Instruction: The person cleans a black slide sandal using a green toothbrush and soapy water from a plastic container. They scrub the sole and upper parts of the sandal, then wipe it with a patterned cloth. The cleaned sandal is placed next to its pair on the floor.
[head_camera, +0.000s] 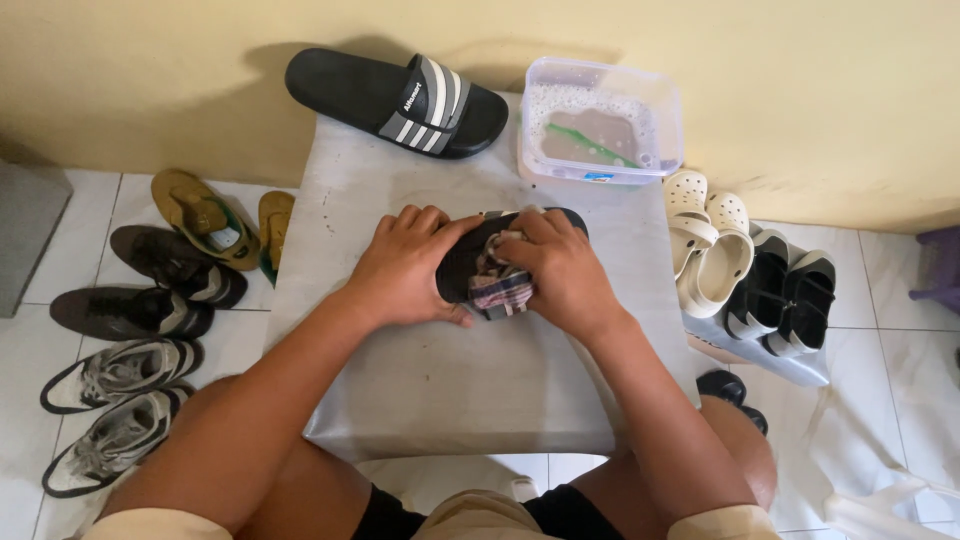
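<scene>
A black slide sandal (462, 268) lies across the middle of a small grey table (440, 390). My left hand (405, 268) grips its near end and holds it down. My right hand (565, 272) presses a bunched checked cloth (497, 285) against the sandal's strap. A second black slide sandal with white stripes (400, 100) lies at the table's far left corner. Beside it stands a clear plastic tub (600, 120) of soapy water with a green brush in it.
Shoes line the tiled floor at the left: brown sandals (205, 215), dark shoes (175, 265) and grey trainers (115, 405). At the right stand cream clogs (710, 245) and black-and-white shoes (790, 295) on a box. A yellow wall runs behind.
</scene>
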